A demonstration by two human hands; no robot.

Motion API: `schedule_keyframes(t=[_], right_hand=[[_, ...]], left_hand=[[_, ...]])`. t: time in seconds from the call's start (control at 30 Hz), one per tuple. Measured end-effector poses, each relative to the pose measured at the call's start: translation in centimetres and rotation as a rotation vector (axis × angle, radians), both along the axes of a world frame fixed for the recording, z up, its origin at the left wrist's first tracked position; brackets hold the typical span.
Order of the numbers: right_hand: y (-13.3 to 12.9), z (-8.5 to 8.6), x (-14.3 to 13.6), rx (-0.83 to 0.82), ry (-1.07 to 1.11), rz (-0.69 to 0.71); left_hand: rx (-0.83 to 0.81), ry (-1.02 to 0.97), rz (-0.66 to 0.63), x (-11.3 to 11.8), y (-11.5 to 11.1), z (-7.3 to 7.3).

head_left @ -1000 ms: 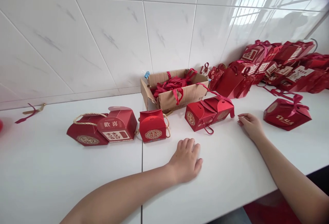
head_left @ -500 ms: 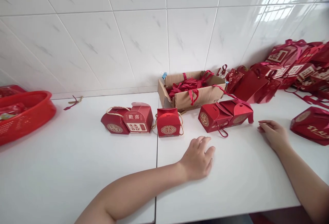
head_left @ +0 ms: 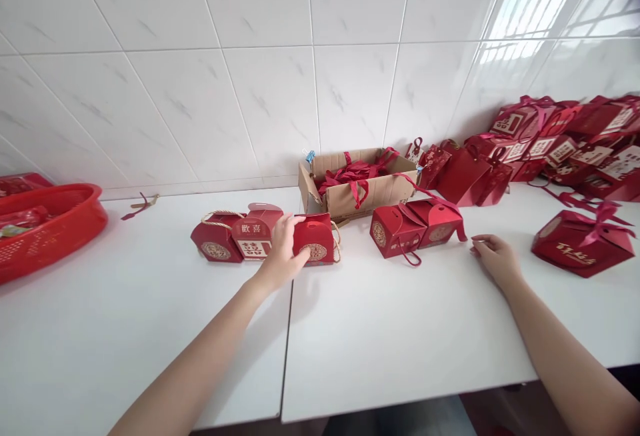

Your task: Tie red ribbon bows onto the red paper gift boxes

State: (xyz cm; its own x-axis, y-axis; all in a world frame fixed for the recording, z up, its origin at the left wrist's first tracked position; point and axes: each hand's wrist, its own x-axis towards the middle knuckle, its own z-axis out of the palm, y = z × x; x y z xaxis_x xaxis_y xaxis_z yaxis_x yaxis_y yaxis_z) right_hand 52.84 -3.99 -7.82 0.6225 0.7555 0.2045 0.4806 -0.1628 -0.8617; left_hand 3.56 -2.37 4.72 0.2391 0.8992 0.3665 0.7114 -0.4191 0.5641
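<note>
Small red box with rope handle [head_left: 319,241]: stands on the white table [head_left: 380,336], left of scene centre, by the table seam. Left hand [head_left: 281,257] at its left end, fingers at the top edge, thumb in front of the face with the round gold emblem; thumb and fingers wide apart. Cannot tell whether the grip bears on the box. Just left, partly behind that hand, a double-happiness box [head_left: 253,248]; beside it, farther left, a gold-emblem box [head_left: 215,244] with its own rope. Right hand [head_left: 495,259] rests low over the table on the right, fingers bent, narrow gap to the thumb. Near its fingertips, to the left, a pair of ribboned boxes [head_left: 395,231]; to its right, a bow-tied box [head_left: 583,246]. Far side: carton [head_left: 367,199] of red ribbons [head_left: 350,173] near the tiled wall [head_left: 265,109]. Far right, stacked red boxes [head_left: 533,126]; far left, red basket [head_left: 75,226].
</note>
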Motion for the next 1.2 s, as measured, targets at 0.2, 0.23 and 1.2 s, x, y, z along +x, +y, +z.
schedule_keyframes(t=[0.2,0.23,1.2], right_hand=[[-0.1,0.9,-0.8,-0.031,0.044,-0.007],[-0.2,1.1,-0.9,-0.028,0.048,-0.007],[-0.3,2.3,-3.3,0.158,-0.038,-0.081]], left_hand=[[-0.036,0.003,-0.057,0.6,3.9,0.6],[0.006,0.027,-0.032,0.9,4.5,0.4],[0.26,-0.004,-0.066,13.9,3.0,4.4]])
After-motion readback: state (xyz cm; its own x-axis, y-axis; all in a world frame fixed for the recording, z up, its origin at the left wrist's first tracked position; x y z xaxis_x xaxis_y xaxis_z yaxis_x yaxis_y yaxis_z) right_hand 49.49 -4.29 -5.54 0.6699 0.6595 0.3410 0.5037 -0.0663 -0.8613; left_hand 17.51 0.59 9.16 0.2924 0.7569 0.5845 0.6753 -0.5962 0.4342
